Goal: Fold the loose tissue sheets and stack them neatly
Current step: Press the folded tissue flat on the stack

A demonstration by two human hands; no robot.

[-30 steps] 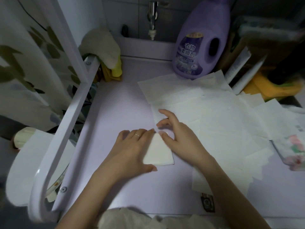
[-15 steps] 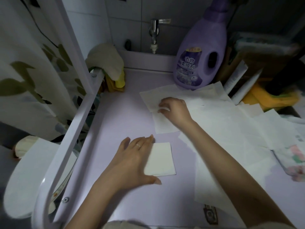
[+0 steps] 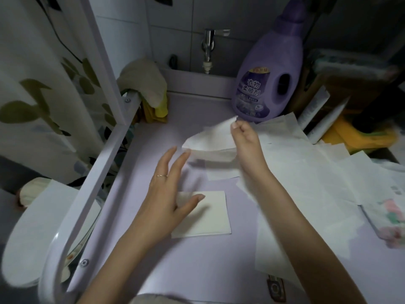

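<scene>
A folded tissue square (image 3: 210,213) lies on the lilac top (image 3: 192,264) in front of me. My right hand (image 3: 247,141) pinches a corner of a loose tissue sheet (image 3: 210,143) and holds it lifted above the surface. My left hand (image 3: 168,189) hovers with straight spread fingers over the folded square's left edge, its fingertips close to the lifted sheet's lower edge. Several loose tissue sheets (image 3: 306,178) lie spread and overlapping to the right.
A purple softener bottle (image 3: 267,84) stands at the back by a wall tap (image 3: 208,44). A white frame rail (image 3: 92,178) runs along the left edge, with cloths (image 3: 144,84) draped on it. Clutter and a floral pack (image 3: 392,220) crowd the right side.
My right hand went from beside the folded square to the loose sheets, pinched one and lifted it. My left hand rose off the folded square and opened toward the lifted sheet.
</scene>
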